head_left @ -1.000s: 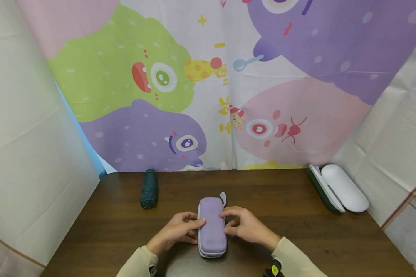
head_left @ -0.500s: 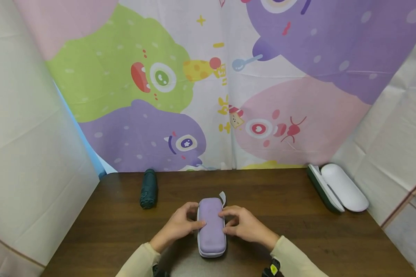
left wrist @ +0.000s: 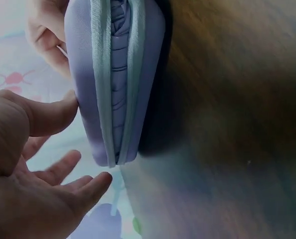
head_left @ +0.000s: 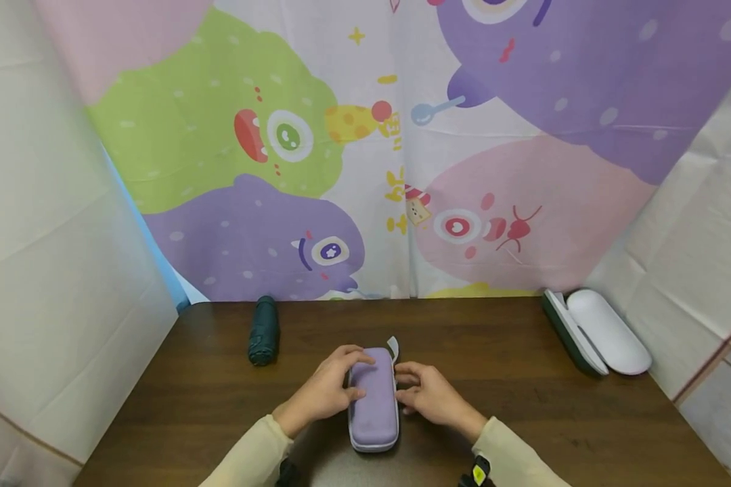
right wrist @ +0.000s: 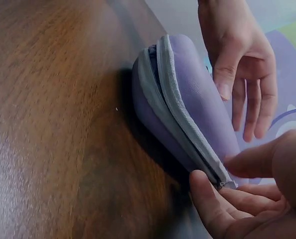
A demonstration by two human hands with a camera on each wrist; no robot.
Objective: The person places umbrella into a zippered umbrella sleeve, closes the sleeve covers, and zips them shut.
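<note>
A dark green rolled bundle (head_left: pixel 264 333) lies far left and an opened white-lined case (head_left: pixel 612 336) far right, both well apart from the purple case (head_left: pixel 375 409) at near centre. The left hand (head_left: pixel 324 387) spreads its fingers, thumb touching that lid; the right hand (head_left: pixel 436 397) bends its fingers at the right side, whether pinching I cannot tell. A cartoon-printed curtain (head_left: pixel 268 223) backs the brown counter (head_left: pixel 487 338).

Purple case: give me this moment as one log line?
purple case; on table; zip parted; left hand: thumb touching case; right hand: at zip
</note>
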